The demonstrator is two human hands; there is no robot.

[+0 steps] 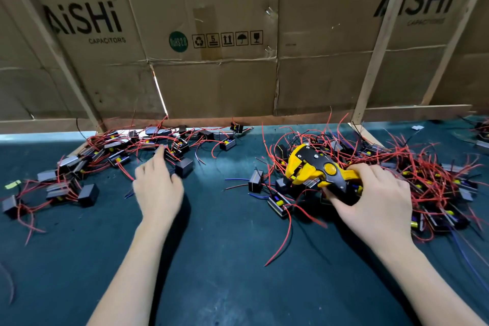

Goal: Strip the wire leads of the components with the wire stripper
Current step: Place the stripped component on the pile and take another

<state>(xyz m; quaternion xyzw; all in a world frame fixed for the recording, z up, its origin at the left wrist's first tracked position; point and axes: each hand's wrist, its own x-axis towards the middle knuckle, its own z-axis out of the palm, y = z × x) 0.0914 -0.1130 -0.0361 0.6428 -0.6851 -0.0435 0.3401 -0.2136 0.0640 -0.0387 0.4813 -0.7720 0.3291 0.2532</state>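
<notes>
— What have your hands got hold of?

— My right hand [375, 193] grips the handles of the wire stripper [315, 172], fingers curled round them. Its yellow and black head points left and lies low over the right-hand pile of components [436, 180], a tangle of small black boxes with red leads on the dark bench [225, 246].

— And the left?

— My left hand [157, 185] holds nothing. The fingers are stretched forward and blurred, the tips reaching the near edge of the left-hand pile [105, 156], close beside a black box [184, 167] that sits apart from the rest. Whether a fingertip touches a lead there, I cannot tell.

— Anything between the piles?

— A few loose components lie just left of the stripper's head: one black box [256, 181] with blue and red leads, and another [279, 204] nearer me with its yellow part showing.

— What's behind?

— A cardboard wall [225, 74] printed "AiSHi Capacitors" stands along the far edge of the bench, braced by wooden slats [375, 61].
</notes>
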